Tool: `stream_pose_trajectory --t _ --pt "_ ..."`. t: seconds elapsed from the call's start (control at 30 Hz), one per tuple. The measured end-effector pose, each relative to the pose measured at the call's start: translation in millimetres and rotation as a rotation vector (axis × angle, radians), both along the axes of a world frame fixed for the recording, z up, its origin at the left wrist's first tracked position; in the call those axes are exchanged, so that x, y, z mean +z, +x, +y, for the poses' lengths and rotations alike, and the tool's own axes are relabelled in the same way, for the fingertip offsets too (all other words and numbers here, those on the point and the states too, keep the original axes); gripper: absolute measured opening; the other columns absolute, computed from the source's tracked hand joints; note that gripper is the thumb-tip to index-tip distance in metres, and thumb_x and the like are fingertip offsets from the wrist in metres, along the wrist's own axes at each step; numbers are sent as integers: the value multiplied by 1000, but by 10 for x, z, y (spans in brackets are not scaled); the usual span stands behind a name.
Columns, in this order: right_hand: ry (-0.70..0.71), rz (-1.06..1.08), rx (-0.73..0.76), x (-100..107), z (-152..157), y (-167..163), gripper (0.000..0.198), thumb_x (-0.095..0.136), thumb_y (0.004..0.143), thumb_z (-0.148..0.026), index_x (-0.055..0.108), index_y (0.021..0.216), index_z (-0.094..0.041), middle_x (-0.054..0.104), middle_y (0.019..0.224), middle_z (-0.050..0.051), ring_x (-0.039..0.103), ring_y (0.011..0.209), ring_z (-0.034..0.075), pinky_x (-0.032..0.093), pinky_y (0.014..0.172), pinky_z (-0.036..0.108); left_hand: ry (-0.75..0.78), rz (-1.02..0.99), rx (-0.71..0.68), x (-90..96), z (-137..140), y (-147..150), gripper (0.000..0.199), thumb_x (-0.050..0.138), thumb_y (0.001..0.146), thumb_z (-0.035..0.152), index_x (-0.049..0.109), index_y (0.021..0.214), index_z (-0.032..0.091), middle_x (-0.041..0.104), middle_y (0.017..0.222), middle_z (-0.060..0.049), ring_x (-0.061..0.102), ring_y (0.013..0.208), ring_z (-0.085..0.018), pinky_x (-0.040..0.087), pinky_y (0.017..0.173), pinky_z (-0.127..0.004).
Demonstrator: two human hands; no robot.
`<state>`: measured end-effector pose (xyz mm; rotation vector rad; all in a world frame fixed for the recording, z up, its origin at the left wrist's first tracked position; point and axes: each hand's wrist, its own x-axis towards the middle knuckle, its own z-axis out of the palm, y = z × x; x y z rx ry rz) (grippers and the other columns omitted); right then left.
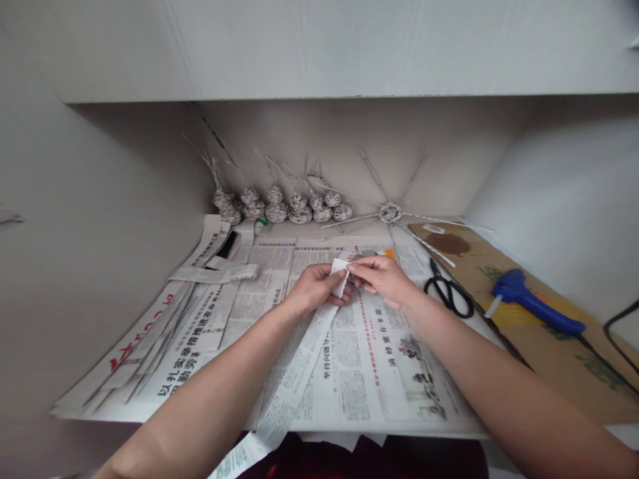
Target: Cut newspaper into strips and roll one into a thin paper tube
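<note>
A long newspaper strip [294,382] runs from the table's front edge up to both hands. My left hand [319,285] is closed on its upper end, thumb on top. The fingertips of my right hand [377,274] pinch the corner of that same end. Its tip shows as a pale flap between the hands. Under them lies a newspaper sheet [344,359] spread over the work surface. Nearest on the right of my right hand are black-handled scissors [452,293], lying with the blades pointing away.
Several woven paper gourd shapes [276,205] stand along the back wall, beside a star-shaped woven piece [390,212] with sticks radiating outward. Cut newspaper strips [200,249] pile up at left. A blue glue gun [539,303] with a cord rests on cardboard [569,359] at right.
</note>
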<state>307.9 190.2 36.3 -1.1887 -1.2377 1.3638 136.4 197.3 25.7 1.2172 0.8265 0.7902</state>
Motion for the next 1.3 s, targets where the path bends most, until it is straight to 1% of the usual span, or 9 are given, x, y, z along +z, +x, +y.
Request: stream_pose_trajectory --t 0.27,0.43,0.57,0.63,0.73,0.83,1.0,1.17,1.3 --pt "-13 10 -69 -19 10 -31 43 88 50 -48 69 70 -15 53 48 -4 39 42 6 18 36 20 15 10 2 -8 -12 18 30 69 83 39 69 91 10 69 74 -7 68 64 -14 57 59 -24" --pt "3 -3 -107 -72 10 -56 42 88 52 -49 67 67 -16 51 45 -5 38 41 6 19 36 19 28 15 -16 -42 -19 23 34 71 81 42 69 90 10 69 72 -7 67 63 -14 57 58 -24" --pt "23 -2 -118 -69 -1 -65 44 86 55 -52 60 60 -18 47 44 -7 35 40 5 20 36 20 19 0 -26 -41 -17 19 35 73 80 43 69 89 9 69 72 -7 67 62 -15 57 57 -25" --pt "23 6 -87 -46 -4 -45 44 84 58 -55 62 64 -17 51 48 -5 39 43 6 22 37 19 -9 -15 -24 -22 -12 9 35 73 80 42 69 91 9 71 73 -9 68 63 -15 58 58 -25" --pt "10 11 17 -16 0 3 46 82 60 -56 71 77 -15 61 60 0 49 50 9 26 37 19 -54 -51 -10 13 -2 -9 34 72 80 39 69 93 8 72 77 -11 70 64 -16 57 57 -24" --pt "3 9 90 -15 6 34 44 83 61 -52 74 79 -14 64 62 3 51 53 9 28 38 19 -70 -77 -12 31 8 -22 33 74 79 38 70 92 8 73 80 -13 70 63 -16 57 56 -23" --pt "10 27 53 -50 20 23 40 86 58 -48 74 78 -15 59 55 -1 48 50 8 24 38 18 -67 -56 -23 18 13 -23 35 74 78 41 70 92 9 73 76 -11 70 62 -16 57 55 -24" --pt "16 27 22 -67 28 6 39 87 56 -47 74 73 -14 56 51 -2 44 46 6 20 37 19 -22 -7 -29 23 -8 -12 35 71 80 43 69 89 9 71 75 -10 68 63 -15 57 56 -24" --pt "8 27 2 -58 20 -2 40 87 55 -47 74 73 -14 55 49 -2 42 45 7 19 38 20 23 11 -22 16 -22 -7 34 71 80 44 68 88 10 69 75 -8 66 64 -14 56 58 -24"
